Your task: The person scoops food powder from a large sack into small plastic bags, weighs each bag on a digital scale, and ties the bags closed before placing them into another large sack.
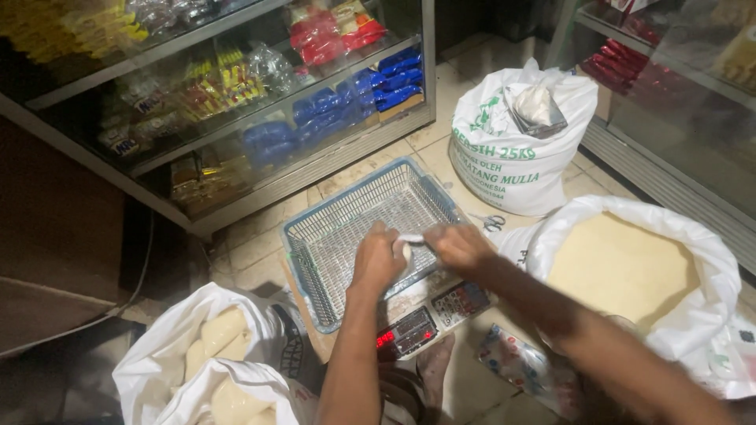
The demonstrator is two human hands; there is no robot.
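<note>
White plastic sacks are seen nearest the camera: one at the lower left (197, 354) is filled with small tied bags of pale powder, and a second, wide-open sack (630, 267) of pale grain or flour stands at the right. Between them a digital scale (429, 315) with a red lit display rests on the tiled floor (260, 252), and a printed plastic wrapper (512, 362) lies flat just beside it.

Above the scale, both hands are brought together over the near right corner of a blue-grey mesh basket (315, 236). A small white bag (409, 238) is pinched between them, its neck stretched sideways from hand to hand, so that its long axis runs left to right. The left hand (378, 260) is curled closed around the bag's body; the right hand (457, 245) is closed on the drawn-out end. The two hands are level and almost touching, neither one clearly nearer to the bag.

Just beyond the right hand, a pair of scissors (492, 223) lies on the floor. Farther off, a printed white sack (512, 149) is seen standing with a scoop-like bag in its mouth, and glass display cabinets (236, 102) stocked with packets are set behind.
</note>
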